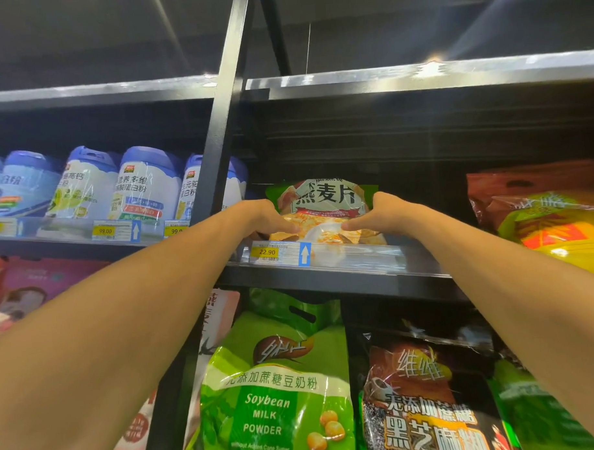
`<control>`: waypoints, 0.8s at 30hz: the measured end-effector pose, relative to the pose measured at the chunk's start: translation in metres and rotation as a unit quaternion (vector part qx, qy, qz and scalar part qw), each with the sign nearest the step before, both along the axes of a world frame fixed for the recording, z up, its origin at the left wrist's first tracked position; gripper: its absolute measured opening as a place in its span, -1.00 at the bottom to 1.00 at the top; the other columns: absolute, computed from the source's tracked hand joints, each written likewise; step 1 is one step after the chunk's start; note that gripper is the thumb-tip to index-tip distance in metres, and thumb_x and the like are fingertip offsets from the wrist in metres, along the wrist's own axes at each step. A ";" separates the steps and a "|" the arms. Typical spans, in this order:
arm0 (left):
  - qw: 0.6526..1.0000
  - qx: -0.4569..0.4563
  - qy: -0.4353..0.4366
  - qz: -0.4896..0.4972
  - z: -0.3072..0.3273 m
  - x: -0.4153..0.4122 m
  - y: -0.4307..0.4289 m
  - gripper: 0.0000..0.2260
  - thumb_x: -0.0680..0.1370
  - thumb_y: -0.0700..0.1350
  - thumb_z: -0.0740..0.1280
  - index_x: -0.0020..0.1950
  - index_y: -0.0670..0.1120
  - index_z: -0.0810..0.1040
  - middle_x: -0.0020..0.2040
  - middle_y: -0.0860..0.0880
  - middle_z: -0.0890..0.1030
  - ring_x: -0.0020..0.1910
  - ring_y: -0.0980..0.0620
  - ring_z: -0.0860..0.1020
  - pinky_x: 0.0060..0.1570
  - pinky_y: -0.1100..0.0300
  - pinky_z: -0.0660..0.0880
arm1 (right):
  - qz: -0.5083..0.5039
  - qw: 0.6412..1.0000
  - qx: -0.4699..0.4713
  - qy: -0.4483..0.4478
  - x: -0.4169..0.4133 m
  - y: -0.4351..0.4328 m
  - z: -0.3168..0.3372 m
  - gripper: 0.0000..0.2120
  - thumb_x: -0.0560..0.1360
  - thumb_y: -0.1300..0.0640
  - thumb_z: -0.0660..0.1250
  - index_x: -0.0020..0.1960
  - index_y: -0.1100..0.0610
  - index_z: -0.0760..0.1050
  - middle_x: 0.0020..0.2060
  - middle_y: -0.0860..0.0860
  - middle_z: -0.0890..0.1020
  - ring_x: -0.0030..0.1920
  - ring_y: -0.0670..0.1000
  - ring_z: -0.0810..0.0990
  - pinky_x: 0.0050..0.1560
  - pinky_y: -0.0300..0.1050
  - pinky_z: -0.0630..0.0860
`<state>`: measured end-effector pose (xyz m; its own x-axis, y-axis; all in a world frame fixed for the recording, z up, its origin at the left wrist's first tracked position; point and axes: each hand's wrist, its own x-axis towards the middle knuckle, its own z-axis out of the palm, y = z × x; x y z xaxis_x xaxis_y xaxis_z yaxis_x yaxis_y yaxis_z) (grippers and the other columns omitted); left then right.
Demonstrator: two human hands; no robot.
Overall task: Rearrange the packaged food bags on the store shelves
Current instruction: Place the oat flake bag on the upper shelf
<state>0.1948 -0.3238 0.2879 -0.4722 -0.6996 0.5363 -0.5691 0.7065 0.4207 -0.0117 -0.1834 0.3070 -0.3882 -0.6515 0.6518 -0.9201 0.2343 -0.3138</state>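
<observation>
A green and orange oatmeal bag (325,207) stands on the upper shelf (341,277), just right of the black upright post. My left hand (260,219) grips its left side, thumb across the front. My right hand (377,215) grips its right side the same way. The fingers of both hands are hidden behind the bag. The shelf space to the right of the bag is dark and bare as far as a red and yellow bag (551,216).
White and blue powder tins (146,186) line the upper shelf left of the post (218,143). Below stand a green soybean milk powder bag (277,387) and a brown black-sesame bag (426,405). A yellow price tag (268,252) sits on the shelf rail.
</observation>
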 end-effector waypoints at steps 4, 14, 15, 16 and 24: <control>0.997 -0.071 0.034 -0.017 -0.006 0.009 0.008 -0.59 0.57 0.21 0.41 0.22 -0.07 0.50 0.21 -0.09 0.62 0.03 -0.05 0.56 -0.01 0.06 0.46 | -0.046 0.996 -0.008 0.076 0.009 0.016 -0.004 -0.01 0.27 -0.43 0.51 0.50 0.09 0.30 0.35 0.11 0.47 0.25 0.15 0.54 0.23 0.15 0.58; 0.954 -0.295 0.037 -0.046 -0.046 0.048 0.056 -0.37 0.55 0.24 0.42 0.54 0.04 0.35 0.44 0.00 0.50 0.37 -0.05 0.47 0.26 -0.07 0.52 | -0.110 0.969 -0.052 0.217 0.055 0.077 -0.043 -0.15 0.47 -0.42 0.32 0.59 0.00 0.21 0.54 0.06 0.34 0.47 0.19 0.37 0.36 0.27 0.40; 0.949 -0.313 0.027 -0.029 -0.050 0.053 0.061 -0.33 0.55 0.26 0.40 0.57 0.03 0.32 0.47 -0.02 0.47 0.43 -0.08 0.42 0.30 -0.10 0.48 | -0.112 0.966 -0.059 0.226 0.061 0.085 -0.049 -0.17 0.48 -0.40 0.32 0.59 0.00 0.21 0.54 0.06 0.34 0.47 0.18 0.37 0.36 0.26 0.40; 0.944 -0.329 0.017 -0.012 -0.055 0.058 0.065 -0.30 0.55 0.29 0.38 0.60 0.03 0.29 0.52 -0.04 0.42 0.51 -0.12 0.36 0.37 -0.14 0.44 | -0.114 0.963 -0.068 0.235 0.065 0.092 -0.054 -0.18 0.49 -0.39 0.32 0.60 0.00 0.20 0.54 0.05 0.33 0.48 0.18 0.37 0.37 0.25 0.40; 0.935 -0.354 0.018 0.017 -0.093 0.108 0.097 -0.22 0.56 0.32 0.33 0.66 0.01 0.15 0.67 -0.11 0.19 0.67 -0.20 0.09 0.56 -0.27 0.22 | -0.118 0.947 -0.075 0.288 0.104 0.145 -0.104 -0.22 0.51 -0.32 0.34 0.60 0.00 0.22 0.58 0.03 0.31 0.53 0.16 0.33 0.41 0.21 0.40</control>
<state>0.3026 -0.2268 0.1948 -0.4295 -0.1767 0.8856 -0.5900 0.7973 -0.1271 0.0924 -0.0384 0.2026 -0.0624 -0.4747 0.8779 -0.8766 0.4467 0.1793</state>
